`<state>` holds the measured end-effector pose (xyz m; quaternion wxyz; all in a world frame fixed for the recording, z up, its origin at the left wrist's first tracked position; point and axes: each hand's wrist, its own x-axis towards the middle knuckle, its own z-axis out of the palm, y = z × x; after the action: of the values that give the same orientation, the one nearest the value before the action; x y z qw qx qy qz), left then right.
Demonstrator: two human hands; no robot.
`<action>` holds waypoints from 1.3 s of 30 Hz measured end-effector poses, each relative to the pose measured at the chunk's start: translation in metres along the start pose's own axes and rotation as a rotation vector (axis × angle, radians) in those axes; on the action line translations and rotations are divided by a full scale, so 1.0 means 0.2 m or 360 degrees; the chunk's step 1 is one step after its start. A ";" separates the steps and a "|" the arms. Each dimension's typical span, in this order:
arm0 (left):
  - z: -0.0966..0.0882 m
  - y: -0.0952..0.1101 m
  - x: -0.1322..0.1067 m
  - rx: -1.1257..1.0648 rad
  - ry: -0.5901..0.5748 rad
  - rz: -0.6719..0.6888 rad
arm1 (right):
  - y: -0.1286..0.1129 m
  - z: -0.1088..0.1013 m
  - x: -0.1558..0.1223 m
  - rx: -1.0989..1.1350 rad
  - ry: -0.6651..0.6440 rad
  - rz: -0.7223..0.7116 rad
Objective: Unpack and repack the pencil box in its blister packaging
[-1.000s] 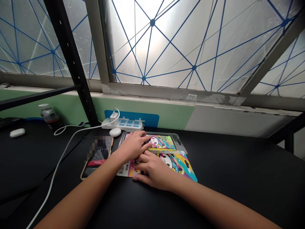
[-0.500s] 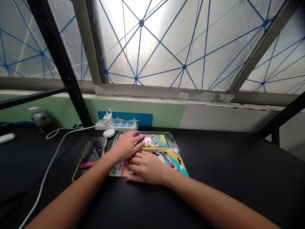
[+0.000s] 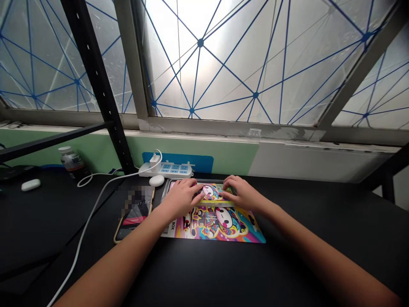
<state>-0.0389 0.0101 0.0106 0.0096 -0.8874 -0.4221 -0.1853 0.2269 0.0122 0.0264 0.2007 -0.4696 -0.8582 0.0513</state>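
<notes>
As the right hand (image 3: pixel 243 194) is joining the left hand (image 3: pixel 181 197), both are touching the clear rectangular plastic case (image 3: pixel 211 194), centre frame.
Fingers are resting loosely spread, neither hand visibly gripping.

Clear plastic case (image 3: pixel 211 193) with cartoon print, lying flat, multicoloured cartoon card (image 3: pixel 220 224), face up, at its near edge

The case (image 3: pixel 220 204) seemingly overlaps the card (image 3: pixel 220 228), right of the phone (image 3: pixel 136 209).

"BOX" on colourful card (image 3: pixel 223 224); phone (image 3: pixel 136 213) digits unclear.
</notes>
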 end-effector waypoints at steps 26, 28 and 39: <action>-0.01 0.02 0.00 -0.0011 -0.0009 -0.0079 | 0.00 -0.10 0.17 -0.0087 -0.0662 0.0267; -0.01 0.02 0.00 -0.0023 -0.0018 -0.0079 | 0.01 -0.10 0.20 -0.0112 -0.0680 0.0267; -0.01 0.00 0.01 -0.0002 0.0142 -0.0053 | -0.08 -0.10 0.14 -0.0467 -0.0340 0.0234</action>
<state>-0.0380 0.0104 0.0124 0.0248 -0.8711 -0.4358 -0.2251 0.2083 0.0253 0.0568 0.0336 -0.5472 -0.8362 -0.0103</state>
